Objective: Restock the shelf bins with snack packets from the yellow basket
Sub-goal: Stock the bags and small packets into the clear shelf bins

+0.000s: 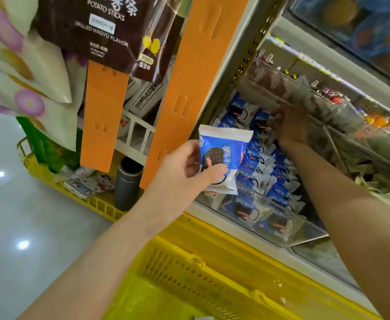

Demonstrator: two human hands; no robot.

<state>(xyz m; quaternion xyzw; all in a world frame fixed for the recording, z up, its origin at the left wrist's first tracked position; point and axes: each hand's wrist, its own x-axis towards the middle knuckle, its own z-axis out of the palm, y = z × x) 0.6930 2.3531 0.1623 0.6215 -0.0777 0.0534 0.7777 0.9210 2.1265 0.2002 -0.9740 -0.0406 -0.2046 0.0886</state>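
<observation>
Shop aisle: pale glossy floor tiles at left, white metal shelving at right. Low in front, yellow basket (201,280), slotted wall toward the camera. Just past its far edge, clear shelf bin (305,236) on the shelf, packed with a row of blue-and-white packets (258,162) standing on edge. Left hand (180,167) raised in front of the bin's left end, grip clamped on one snack packet (226,146): thumb across the printed cookie, fingers behind, packet upright and outside the bin. Right hand (290,125) reaching deep to the bin's back end, fingertips at the tops of the rearmost packets; blurred there, so cannot tell whether that grip is together on a packet or only touching. Left of the shelf post, two orange strips (196,88) hanging down, dark potato-sticks bag (106,31) above. Farther left on the floor, second yellow basket (97,204) holding a phone in a cartoon case (90,184) and a dark upright cylinder (128,183).
</observation>
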